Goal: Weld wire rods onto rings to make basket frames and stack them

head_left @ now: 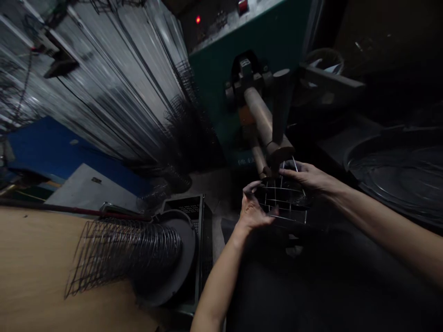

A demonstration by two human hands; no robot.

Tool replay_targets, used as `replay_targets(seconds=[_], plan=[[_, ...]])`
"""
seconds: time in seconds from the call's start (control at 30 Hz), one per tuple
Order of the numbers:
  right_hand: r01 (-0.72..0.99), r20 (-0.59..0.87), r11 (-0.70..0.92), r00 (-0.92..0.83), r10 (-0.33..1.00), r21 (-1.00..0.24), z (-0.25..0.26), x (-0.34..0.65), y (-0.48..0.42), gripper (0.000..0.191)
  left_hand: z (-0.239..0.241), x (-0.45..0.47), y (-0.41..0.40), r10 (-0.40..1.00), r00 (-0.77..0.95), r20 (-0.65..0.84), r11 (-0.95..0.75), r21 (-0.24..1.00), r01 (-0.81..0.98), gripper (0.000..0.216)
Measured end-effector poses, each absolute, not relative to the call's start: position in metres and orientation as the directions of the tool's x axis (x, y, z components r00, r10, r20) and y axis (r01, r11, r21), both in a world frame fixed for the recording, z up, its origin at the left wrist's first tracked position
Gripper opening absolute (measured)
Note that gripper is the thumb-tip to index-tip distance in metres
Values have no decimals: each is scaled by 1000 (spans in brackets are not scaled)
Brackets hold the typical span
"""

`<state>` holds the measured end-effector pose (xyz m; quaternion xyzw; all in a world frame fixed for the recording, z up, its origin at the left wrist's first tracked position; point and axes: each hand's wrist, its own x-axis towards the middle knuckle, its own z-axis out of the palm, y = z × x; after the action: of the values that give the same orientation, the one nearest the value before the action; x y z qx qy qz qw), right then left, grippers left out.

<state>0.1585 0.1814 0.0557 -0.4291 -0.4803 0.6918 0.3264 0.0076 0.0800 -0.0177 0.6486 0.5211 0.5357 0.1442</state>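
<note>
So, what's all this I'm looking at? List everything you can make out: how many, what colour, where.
Silver wire grid frame: one, silver, at the bars' near ends
Green metal machine: one, dark green, upper centre
Round metal bars: two, grey-brown, projecting from the machine
Small glowing light: one, red, top centre
Blurred ribbed sheeting: uncountable, grey, upper left
Flat blue panel: one, blue, left
Nested wire grids: uncountable, dark grey, lower left
Flat round disc: one, grey, at their right end
Slotted crate: one, dark, beneath the disc
Left hand: one, bare, on the frame
Right hand: one, bare, on the frame
</note>
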Motion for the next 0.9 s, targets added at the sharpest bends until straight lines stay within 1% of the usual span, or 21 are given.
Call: replay_targets(seconds=[0.07,0.13,0.27,0.33,0.5,0.63,0.7,0.83,0.9], plan=[[-53,-345,-402,-417,841,-914,60,155,185,28,-16,4,84,828,-126,547,-417,749,514,76],[-57,-368,-427,-412,834,-903,63,152,187,28,-14,1,88,834,-127,537,-411,759,505,78],[-61,-376,-426,-371,849,-903,68,147,191,30,-8,-3,97,861,-105,498,-390,778,492,84],[-68,-357,-403,-348,867,-913,69,145,194,32,-6,-5,102,866,-90,491,-387,775,499,86],[-56,-309,-355,-380,872,-933,61,143,201,39,-5,-9,109,846,-49,532,-430,732,528,87],[-70,-289,-340,-385,876,-938,55,143,198,30,-4,-11,109,839,-35,543,-442,718,538,84],[-115,-286,-345,-356,890,-931,56,144,195,25,-3,-12,110,831,-28,555,-462,719,519,82],[-282,-356,-404,-208,911,-870,64,149,192,14,-4,-15,109,797,-5,603,-513,682,521,73],[-281,-383,-439,-232,894,-854,68,151,192,15,-9,-17,109,790,-29,613,-512,685,519,71]])
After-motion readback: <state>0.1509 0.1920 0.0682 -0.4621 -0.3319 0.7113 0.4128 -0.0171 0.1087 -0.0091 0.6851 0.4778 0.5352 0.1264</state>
